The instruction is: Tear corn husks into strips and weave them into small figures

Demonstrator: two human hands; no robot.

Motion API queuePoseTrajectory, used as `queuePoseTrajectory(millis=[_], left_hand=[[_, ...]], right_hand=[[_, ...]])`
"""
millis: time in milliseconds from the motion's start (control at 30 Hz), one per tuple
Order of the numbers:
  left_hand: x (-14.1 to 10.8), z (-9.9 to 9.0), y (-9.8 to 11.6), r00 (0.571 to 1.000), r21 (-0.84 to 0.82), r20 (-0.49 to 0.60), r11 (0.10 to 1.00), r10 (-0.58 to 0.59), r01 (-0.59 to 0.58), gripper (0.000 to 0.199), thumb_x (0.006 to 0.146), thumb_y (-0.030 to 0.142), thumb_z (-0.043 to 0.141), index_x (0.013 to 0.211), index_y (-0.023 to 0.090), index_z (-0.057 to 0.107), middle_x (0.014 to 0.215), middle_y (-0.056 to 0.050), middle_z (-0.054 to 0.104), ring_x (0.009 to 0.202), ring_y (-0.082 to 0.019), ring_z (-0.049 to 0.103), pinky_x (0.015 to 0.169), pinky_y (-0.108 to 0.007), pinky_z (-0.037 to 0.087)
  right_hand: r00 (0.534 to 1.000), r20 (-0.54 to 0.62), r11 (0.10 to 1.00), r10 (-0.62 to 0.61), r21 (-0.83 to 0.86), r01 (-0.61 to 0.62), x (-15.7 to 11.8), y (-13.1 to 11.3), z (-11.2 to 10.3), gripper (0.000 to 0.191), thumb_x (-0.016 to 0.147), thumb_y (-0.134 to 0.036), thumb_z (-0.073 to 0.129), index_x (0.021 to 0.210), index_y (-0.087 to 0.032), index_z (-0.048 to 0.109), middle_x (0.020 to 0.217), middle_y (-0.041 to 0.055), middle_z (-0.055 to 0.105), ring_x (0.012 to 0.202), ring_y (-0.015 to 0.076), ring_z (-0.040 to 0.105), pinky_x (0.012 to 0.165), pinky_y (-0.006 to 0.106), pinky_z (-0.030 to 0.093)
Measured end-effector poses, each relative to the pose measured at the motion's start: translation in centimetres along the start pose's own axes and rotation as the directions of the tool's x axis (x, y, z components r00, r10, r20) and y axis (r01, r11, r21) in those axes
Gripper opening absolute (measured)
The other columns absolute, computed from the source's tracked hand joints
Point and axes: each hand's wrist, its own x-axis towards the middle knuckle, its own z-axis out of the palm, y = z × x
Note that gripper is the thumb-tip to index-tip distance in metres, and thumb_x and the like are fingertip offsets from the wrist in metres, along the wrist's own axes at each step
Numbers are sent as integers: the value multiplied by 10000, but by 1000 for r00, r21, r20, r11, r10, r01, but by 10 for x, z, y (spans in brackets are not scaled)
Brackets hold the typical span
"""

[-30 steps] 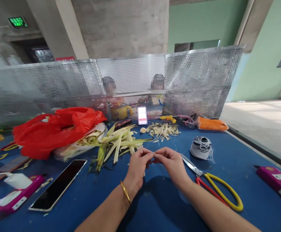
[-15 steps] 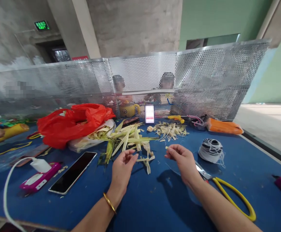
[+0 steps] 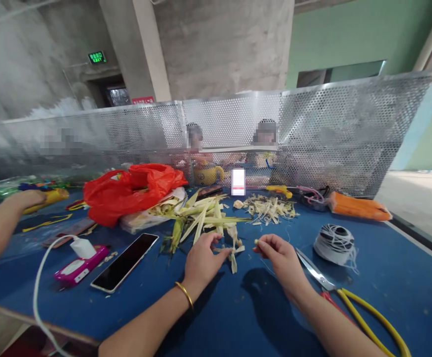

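Note:
In my right hand [image 3: 277, 255], thumb and forefinger pinch a small pale yellow piece [image 3: 256, 242], too small to name; a thin thread trails below the hand. My left hand [image 3: 206, 260], with a gold bangle at the wrist, has its thumb and fingers apart and nothing visible between them. Its thumb lies close to a cross-shaped bit of dried corn husk [image 3: 233, 265]; whether they touch I cannot tell. Beyond my left hand lies a pile of corn husk strips [image 3: 201, 218]. Scissors [image 3: 318, 272] with yellow and red handles rest beside my right wrist.
A ball of white string [image 3: 333, 245] stands to the right. Husk scraps [image 3: 271, 208], a red plastic bag [image 3: 134, 193] and an orange packet [image 3: 359, 207] lie farther back. Left are a phone [image 3: 126, 263] and a purple power strip [image 3: 82, 267]. A co-worker's arm [image 3: 3, 223] reaches in; perforated metal panels [image 3: 331, 134] stand behind.
My left hand has moved right, closer to the right hand and the cross-shaped husk. The right hand keeps its pinch. The view has swung left, showing more of the co-worker's arm.

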Motion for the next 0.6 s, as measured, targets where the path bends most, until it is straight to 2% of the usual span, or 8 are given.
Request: queuePoseTrajectory(millis=[67, 133, 200, 267, 367, 500, 600], left_hand=[[4, -3, -3, 992, 158, 105, 983, 72, -89, 242, 723, 345, 654, 930, 226, 696, 942, -52, 700, 877, -215, 616, 767, -302, 419], [6, -3, -4, 978, 195, 184, 971, 101, -137, 190, 788, 353, 580, 849, 240, 720, 874, -34, 718, 864, -207, 625, 750, -285, 408], [6, -2, -2, 970, 86, 224, 989, 97, -119, 247, 824, 372, 525, 785, 235, 727, 785, -22, 716, 788, -190, 631, 705, -268, 411], [6, -2, 4, 969, -156, 237, 987, 64, -27, 253, 808, 381, 538, 785, 216, 728, 757, -21, 714, 732, -182, 631, 674, -260, 431], [6, -4, 21, 966, -482, 258, 862, -30, 156, 207, 749, 350, 608, 794, 186, 728, 764, -40, 720, 727, -190, 639, 685, -270, 463], [4, 0, 38, 934, -579, 346, 764, -86, 285, 185, 711, 348, 654, 735, 180, 727, 687, -45, 710, 649, -181, 634, 622, -265, 457], [4, 9, 40, 907, -594, 415, 736, -65, 325, 185, 680, 346, 686, 701, 165, 720, 671, -52, 708, 615, -169, 635, 600, -254, 453]], right_hand=[[999, 36, 998, 2, -57, 0, 0, 2, 1, 257, 666, -433, 644, 678, -178, 607, 643, 32, 650, 668, 181, 592, 606, 270, 408], [997, 76, 995, 20, -95, -12, 0, 4, 1, 255, 666, -426, 634, 697, -173, 630, 724, 57, 683, 696, 192, 597, 608, 278, 409], [998, 68, 992, 18, -125, -9, 2, 7, -1, 251, 656, -425, 645, 674, -175, 640, 824, 82, 701, 787, 223, 614, 661, 298, 422], [1000, 3, 990, -11, -144, 12, 4, 7, -5, 244, 644, -427, 668, 617, -187, 635, 889, 92, 703, 965, 271, 596, 785, 333, 418], [999, -43, 997, -21, -72, 18, 5, 4, -12, 260, 643, -437, 699, 566, -203, 617, 877, 86, 704, 1172, 307, 496, 933, 381, 355], [998, 66, 998, -8, 66, 4, 3, -9, -18, 261, 668, -442, 719, 617, -203, 628, 875, 73, 702, 1148, 290, 516, 883, 358, 394], [996, 50, 998, -68, 17, 67, 1, -15, -19, 245, 661, -423, 731, 645, -194, 644, 862, 74, 695, 1043, 271, 562, 825, 328, 413]])
